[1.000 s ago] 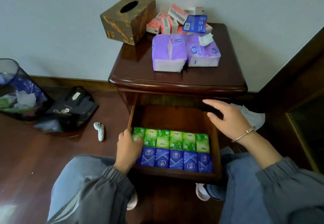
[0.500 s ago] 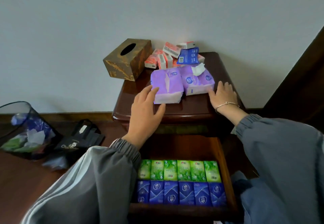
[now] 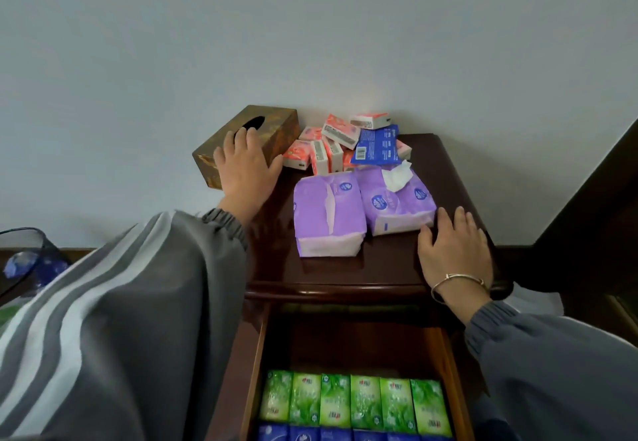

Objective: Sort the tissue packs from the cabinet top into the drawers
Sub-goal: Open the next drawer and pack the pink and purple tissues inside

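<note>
The cabinet top (image 3: 345,268) carries every unsorted item; the open drawer (image 3: 452,371) below already holds green packs (image 3: 355,399) above a row of blue ones. The tissue box (image 3: 272,130) overhangs the cabinet's left edge, and the left hand (image 3: 247,168) rests spread flat on it, gripping nothing: a push here risks tipping it off. Two purple packs (image 3: 328,213) lie side by side in the middle; the right hand (image 3: 455,251) lies open, fingertips touching the right one, whose loose tissue (image 3: 398,176) may pull out. The small red packs (image 3: 331,150) sit heaped under a blue pack (image 3: 378,145); careless reaching likely scatters them.
</note>
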### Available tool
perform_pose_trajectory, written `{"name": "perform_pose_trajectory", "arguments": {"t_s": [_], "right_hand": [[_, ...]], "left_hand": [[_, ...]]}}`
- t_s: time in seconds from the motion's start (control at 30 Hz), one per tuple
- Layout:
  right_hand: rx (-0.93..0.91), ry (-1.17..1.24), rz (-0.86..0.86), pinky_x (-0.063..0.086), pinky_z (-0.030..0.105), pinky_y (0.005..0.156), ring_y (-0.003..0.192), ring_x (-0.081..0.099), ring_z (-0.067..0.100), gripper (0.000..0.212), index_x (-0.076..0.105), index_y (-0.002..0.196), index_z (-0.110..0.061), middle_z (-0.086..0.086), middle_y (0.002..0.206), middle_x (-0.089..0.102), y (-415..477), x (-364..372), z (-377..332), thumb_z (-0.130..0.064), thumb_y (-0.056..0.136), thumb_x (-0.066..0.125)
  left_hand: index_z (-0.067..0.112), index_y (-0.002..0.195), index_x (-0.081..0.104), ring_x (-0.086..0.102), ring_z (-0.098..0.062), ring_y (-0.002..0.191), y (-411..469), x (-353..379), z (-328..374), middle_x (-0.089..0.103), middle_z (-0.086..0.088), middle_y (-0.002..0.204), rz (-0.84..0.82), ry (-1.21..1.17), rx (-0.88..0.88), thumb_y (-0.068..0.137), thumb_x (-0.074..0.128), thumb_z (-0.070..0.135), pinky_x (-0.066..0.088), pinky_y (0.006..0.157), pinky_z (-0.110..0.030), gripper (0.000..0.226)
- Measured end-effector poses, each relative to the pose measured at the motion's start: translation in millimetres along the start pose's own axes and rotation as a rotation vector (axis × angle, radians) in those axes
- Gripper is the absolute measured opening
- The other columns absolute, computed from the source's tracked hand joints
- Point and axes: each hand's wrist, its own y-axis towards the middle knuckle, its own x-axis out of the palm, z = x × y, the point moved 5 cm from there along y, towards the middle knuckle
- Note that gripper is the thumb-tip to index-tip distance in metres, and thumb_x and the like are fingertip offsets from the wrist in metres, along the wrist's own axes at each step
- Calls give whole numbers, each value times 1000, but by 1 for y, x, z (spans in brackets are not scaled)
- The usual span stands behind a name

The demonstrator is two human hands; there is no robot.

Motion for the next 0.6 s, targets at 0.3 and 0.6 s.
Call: {"name": "perform_pose_trajectory", "arguments": {"t_s": [0.3,0.6], "right_hand": [[10,-1,24,21,39,116,142,25,26,53,36,143,-14,13,152,30,-1,0,1,-27,92,38],[-157,155,248,37,44,105,133,37,33,60,35,143,-9,16,148,35,-18,-24,-13,-16,85,50]], "left_hand": [[6,126,49,44,-37,123,28,9,-13,55,-18,127,-218,238,-126,78,53,66,27,103,-48,76],[8,114,54,45,-36,122,-36,-16,-41,62,-13,116,-168,148,-100,82,54,57,30,105,-52,58]]}}
